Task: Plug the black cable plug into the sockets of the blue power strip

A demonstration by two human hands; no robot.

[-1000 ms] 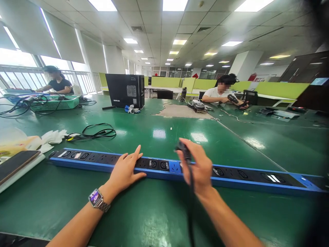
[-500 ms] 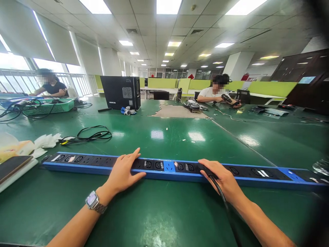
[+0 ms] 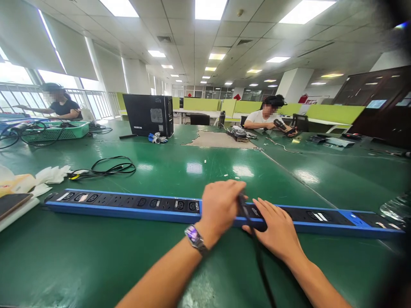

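Note:
A long blue-edged power strip [image 3: 122,208] with black socket faces lies across the green table in front of me. My left hand [image 3: 221,205] is closed over the plug end of a black power cord [image 3: 257,248], just above the strip's middle; the plug is mostly hidden by my fingers. From there the cord runs down toward me between my arms. Beside it, to the right, my right hand [image 3: 278,226] grips the power strip, thumb at the front edge and fingers reaching across its top.
Farther back are a coiled black cable [image 3: 112,167], a black computer case [image 3: 149,114], blue-and-white gloves [image 3: 157,137] and a green basket [image 3: 58,131]. Tissues [image 3: 53,175] lie at left, clear plastic [image 3: 396,211] at right. Two people sit across the table.
My left hand has moved right, from the strip's left half to the cord's plug end. My right hand has let go of the cord and now holds the strip, slightly farther right.

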